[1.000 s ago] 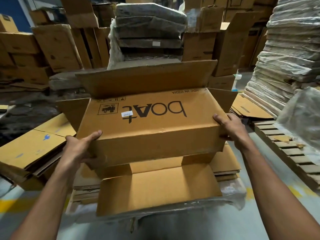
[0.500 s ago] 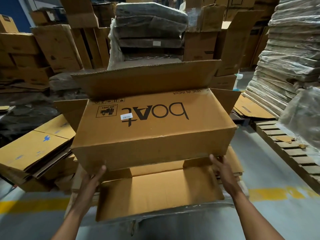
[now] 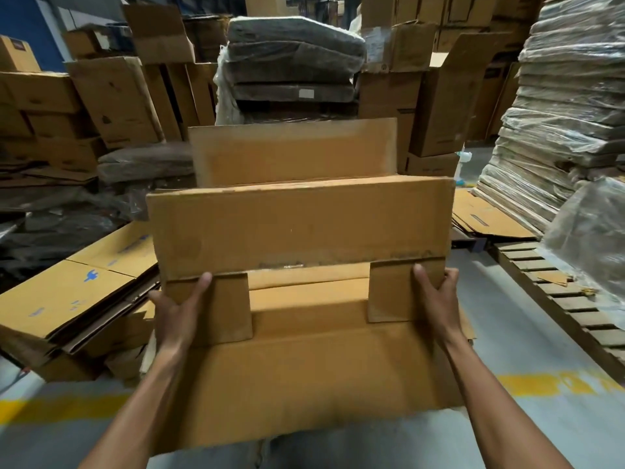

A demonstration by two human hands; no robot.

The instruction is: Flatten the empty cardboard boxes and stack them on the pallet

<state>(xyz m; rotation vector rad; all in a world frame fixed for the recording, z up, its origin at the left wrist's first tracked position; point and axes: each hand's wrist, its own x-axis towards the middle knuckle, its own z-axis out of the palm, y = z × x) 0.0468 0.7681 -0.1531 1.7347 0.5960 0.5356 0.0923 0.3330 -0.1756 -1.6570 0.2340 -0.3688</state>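
Head view, one frame. I am watching the person holding a cardboard box up in front of the body with both hands, its plain brown side facing the camera. The box is sitting centre frame, raised off the floor, between a pile of flattened cardboard on the left and a wooden pallet on the right; what lies under it I cannot tell. The left hand is gripping the lower left corner: thumb lying up the front of the left side flap, tip at the crease, the rest going behind the board, hidden. The right hand is gripping the lower right corner, thumb pressing on the right side flap, its fingers curling round the box's right edge. Both hands are therefore clamping on the box. Both side flaps are lying folded inward across the near face; the near long flap is hanging down toward me, and the far long flap is standing up beyond the main panel. Behind, dark plastic-wrapped bundles are sitting stacked at centre, brown cartons are leaning at left, and wrapped stacks of flat board are rising at right. A yellow line is running across the grey floor.
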